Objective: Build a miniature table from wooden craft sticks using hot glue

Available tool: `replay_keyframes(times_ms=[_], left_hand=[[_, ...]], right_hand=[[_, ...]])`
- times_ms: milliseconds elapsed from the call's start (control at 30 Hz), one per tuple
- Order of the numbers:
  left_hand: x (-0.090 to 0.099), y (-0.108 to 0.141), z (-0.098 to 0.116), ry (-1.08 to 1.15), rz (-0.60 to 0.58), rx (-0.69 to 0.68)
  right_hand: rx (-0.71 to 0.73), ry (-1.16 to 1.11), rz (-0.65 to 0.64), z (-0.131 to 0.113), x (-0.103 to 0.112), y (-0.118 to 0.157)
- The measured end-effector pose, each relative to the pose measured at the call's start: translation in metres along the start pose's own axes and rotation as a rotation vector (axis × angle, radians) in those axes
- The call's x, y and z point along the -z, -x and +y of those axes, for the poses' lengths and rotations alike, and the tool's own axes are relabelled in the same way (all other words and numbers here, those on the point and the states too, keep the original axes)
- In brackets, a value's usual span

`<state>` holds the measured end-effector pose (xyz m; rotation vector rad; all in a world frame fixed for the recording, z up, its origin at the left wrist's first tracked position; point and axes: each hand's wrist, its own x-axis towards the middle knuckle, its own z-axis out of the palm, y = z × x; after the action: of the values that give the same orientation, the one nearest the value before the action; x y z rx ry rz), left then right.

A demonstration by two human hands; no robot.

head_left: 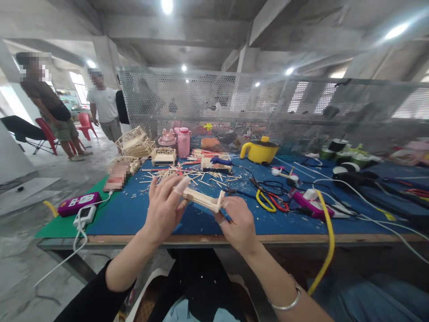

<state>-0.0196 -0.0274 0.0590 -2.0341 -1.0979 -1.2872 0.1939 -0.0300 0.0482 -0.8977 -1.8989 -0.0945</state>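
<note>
Both hands hold a small structure of pale wooden sticks point(203, 199) above the blue table mat. My left hand point(166, 208) grips its left end between thumb and fingers, with something white wrapped on one finger. At the right end, my right hand point(238, 221) pinches the structure by its short upright piece. Behind them lie loose wooden sticks point(214, 180), scattered in a heap. A small stick-built piece point(216, 164) rests there with a blue-handled tool point(221, 161) across it. Another little bed-like stick piece point(163, 157) stands further left.
Stacked stick pieces point(136, 143) stand at the back left, near a pink bottle point(183, 142). A yellow pot point(260, 150) stands at the back. Right of my hands are yellow-handled pliers point(266, 202), cables and a purple power strip point(311, 205). People stand at far left.
</note>
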Motion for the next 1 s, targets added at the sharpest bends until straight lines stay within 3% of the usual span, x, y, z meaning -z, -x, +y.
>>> replay_keyframes(times_ms=[100, 267, 467, 567, 700, 867, 933, 1000], left_hand=[[-0.006, 0.010, -0.005, 0.134, 0.071, 0.245], [-0.013, 0.028, -0.007, 0.627, -0.069, 0.719], [-0.019, 0.019, -0.014, 0.890, -0.200, 0.993], [-0.031, 0.017, -0.024, 0.879, -0.330, 1.021], [-0.045, 0.019, -0.042, 0.778, -0.442, 0.976], [-0.035, 0.019, -0.070, 0.477, -0.395, 0.855], [-0.030, 0.019, -0.067, 0.428, -0.365, 0.806], [-0.029, 0.018, -0.049, 0.418, -0.368, 0.729]], right_hand=[[-0.260, -0.160, 0.009, 0.003, -0.001, 0.000], [-0.600, -0.541, -0.092, 0.008, -0.003, -0.010], [-1.023, -0.873, -0.366, 0.037, -0.014, -0.027], [-1.137, -0.853, -0.452, 0.057, -0.025, -0.032], [-1.197, -0.795, -0.451, 0.074, -0.036, -0.034], [-1.204, -0.834, -0.407, 0.077, -0.033, -0.039], [-1.183, -0.876, -0.359, 0.079, -0.022, -0.043], [-1.161, -0.910, -0.294, 0.083, -0.005, -0.049]])
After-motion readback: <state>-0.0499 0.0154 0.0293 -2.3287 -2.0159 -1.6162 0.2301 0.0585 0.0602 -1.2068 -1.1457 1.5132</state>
